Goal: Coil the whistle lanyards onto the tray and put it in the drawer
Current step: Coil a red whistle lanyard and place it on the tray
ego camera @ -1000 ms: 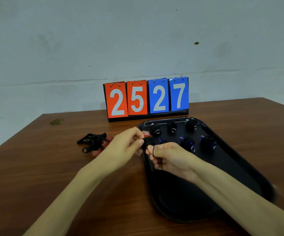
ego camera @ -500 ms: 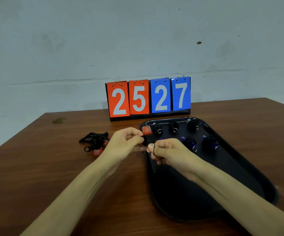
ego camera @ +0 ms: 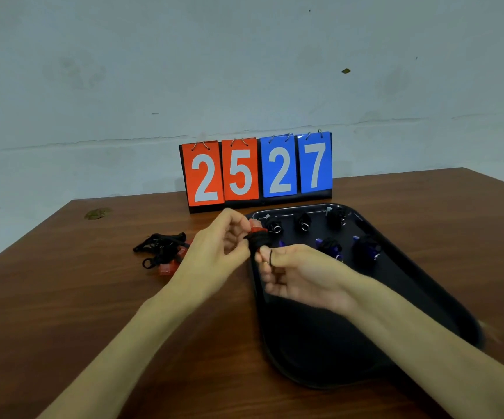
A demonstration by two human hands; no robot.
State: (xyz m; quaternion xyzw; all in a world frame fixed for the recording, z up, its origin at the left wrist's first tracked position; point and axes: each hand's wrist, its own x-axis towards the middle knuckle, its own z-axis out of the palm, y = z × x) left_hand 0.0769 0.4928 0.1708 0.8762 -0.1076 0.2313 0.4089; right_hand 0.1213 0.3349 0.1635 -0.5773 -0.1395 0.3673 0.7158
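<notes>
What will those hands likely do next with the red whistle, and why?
Probably wind the leftover cord on. The left hand pinches the red whistle, its lanyard mostly bundled round it, but a loop circles a finger of the right hand, so it isn't ready for the tray.

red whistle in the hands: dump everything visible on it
The red whistle looks like translucent red plastic. Only a small part shows past the fingers of the left hand, which pinches it. Its black lanyard is wound into a tight bundle just below, with one strand looped round a fingertip of the right hand. It is held up by the far left edge of the black tray.
</notes>
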